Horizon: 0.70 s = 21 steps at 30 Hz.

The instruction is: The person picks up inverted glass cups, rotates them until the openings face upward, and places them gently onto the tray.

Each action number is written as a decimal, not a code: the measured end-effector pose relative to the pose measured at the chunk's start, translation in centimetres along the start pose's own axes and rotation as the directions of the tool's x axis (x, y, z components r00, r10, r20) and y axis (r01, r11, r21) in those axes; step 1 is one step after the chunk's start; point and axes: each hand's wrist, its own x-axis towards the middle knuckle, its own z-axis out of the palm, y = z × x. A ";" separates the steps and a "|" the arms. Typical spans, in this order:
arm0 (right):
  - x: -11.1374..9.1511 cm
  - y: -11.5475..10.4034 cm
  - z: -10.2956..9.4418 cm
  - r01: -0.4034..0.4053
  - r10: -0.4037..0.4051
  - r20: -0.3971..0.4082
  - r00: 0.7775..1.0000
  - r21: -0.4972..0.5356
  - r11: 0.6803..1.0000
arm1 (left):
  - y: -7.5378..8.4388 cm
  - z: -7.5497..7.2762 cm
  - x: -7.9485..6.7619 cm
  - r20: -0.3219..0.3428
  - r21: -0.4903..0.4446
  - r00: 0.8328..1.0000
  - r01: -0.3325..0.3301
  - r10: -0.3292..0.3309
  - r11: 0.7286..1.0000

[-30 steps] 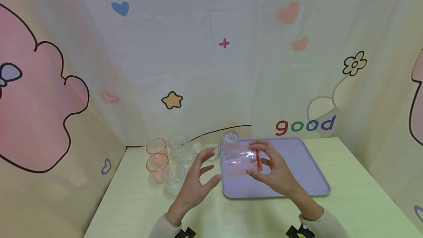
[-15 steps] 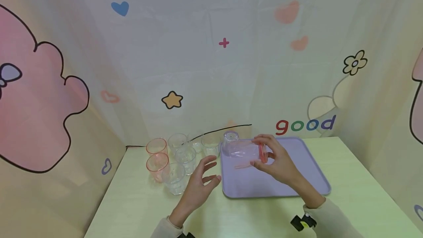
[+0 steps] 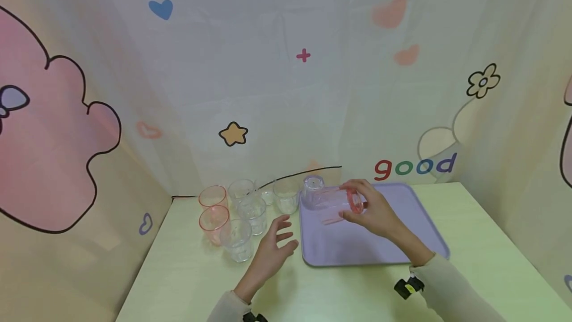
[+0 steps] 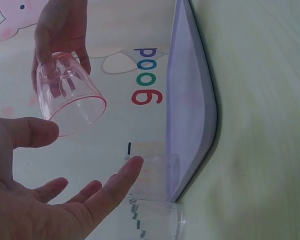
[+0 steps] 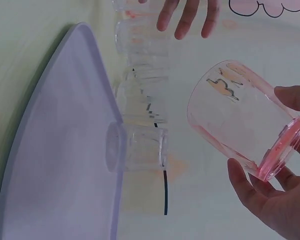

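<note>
My right hand (image 3: 377,211) grips a pink-tinted clear glass (image 3: 331,206) near its thick base, thumb on one side and fingers on the other. The glass lies tipped on its side in the air above the purple tray (image 3: 357,250), its mouth pointing left. In the left wrist view the mouth of the pink glass (image 4: 80,115) faces down toward my left hand (image 4: 55,200). That left hand (image 3: 271,254) hovers by the tray's left edge, fingers spread and slightly bent, holding nothing. An upside-down clear glass (image 3: 313,190) stands at the tray's back left corner.
Left of the tray, several clear glasses (image 3: 238,247) stand close together on the pale table (image 3: 178,282). Two pink-rimmed glasses (image 3: 213,225) stand at that group's left side. A printed curtain (image 3: 286,88) hangs right behind the table.
My right hand has moved slightly right and away with the pink glass, whose base has turned more toward the head camera. My left hand has drawn a little lower, away from the glass.
</note>
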 end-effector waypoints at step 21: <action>2.6 2.3 2.4 0.017 -0.007 0.060 0.998 -0.155 0.988 | -2.7 2.2 2.2 -0.011 -0.128 0.975 0.217 -0.220 0.968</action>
